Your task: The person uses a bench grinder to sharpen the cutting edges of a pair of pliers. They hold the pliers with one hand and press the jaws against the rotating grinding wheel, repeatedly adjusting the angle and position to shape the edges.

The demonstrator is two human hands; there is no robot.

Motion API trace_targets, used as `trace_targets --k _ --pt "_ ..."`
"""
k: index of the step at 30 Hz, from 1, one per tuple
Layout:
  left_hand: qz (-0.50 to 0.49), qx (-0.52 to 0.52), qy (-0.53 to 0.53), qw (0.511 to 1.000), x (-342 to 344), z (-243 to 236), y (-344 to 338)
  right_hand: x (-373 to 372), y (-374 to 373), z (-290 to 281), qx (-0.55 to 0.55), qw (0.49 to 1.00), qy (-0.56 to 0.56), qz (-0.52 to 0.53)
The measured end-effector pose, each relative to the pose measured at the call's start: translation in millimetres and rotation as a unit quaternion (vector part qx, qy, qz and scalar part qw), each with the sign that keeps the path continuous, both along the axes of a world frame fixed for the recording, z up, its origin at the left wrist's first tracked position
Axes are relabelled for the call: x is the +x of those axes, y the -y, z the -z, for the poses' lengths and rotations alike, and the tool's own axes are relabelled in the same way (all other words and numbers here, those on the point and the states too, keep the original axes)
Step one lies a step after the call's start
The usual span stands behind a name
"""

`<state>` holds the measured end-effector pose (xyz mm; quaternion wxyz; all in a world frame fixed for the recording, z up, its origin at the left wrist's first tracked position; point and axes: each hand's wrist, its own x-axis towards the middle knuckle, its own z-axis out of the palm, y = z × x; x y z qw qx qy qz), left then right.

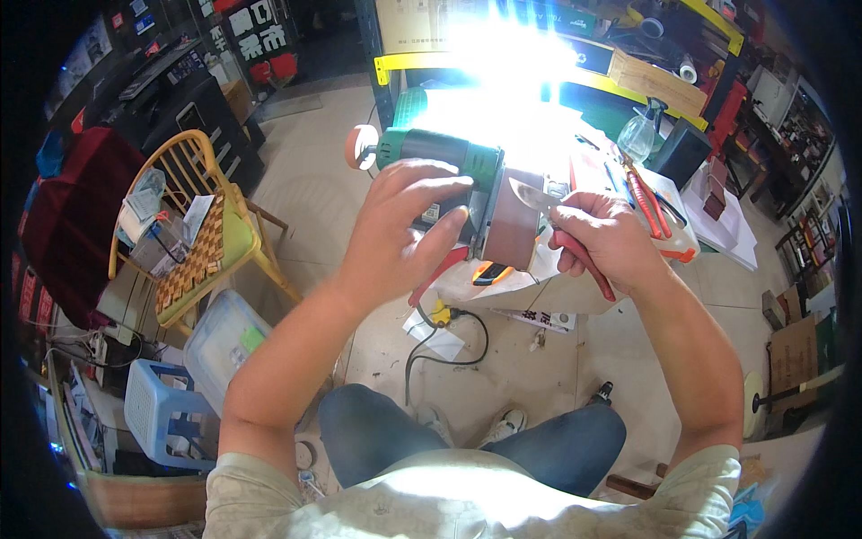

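Note:
A green and black belt sander (485, 166) sits on the table with its brown abrasive belt (514, 216) toward the right. My left hand (400, 220) lies over the sander's body, thumb and fingers apart and not wrapped round anything. My right hand (597, 234) is closed on a red-handled blade (532, 194), which resembles part of pruning shears; its pointed metal end reaches over the belt. Another red handle (440, 272) shows under the sander's near edge; what it belongs to is hidden. Beside it lies an orange and black tool (491, 273).
A glaring lamp (512, 54) washes out the table's back. Red-handled pliers (645, 202), a spray bottle (637, 135) and a black box (680, 151) stand or lie at right. A cord with a yellow plug (440, 312) hangs below. A wooden chair (211, 238) and blue stool (162, 404) are left.

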<state>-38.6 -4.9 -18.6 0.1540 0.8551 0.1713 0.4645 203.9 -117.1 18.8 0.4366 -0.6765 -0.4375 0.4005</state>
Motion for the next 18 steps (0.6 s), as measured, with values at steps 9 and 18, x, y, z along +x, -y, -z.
trace_targets --k 9,18 --pt "0.08 -0.021 -0.132 0.988 39.1 -18.7 -48.1 2.5 -5.0 3.6 -0.015 1.0 0.012 -0.006" --pt "0.081 -0.052 -0.165 0.982 38.6 -15.6 -49.2 4.6 -7.0 6.4 -0.007 1.0 0.01 0.0"
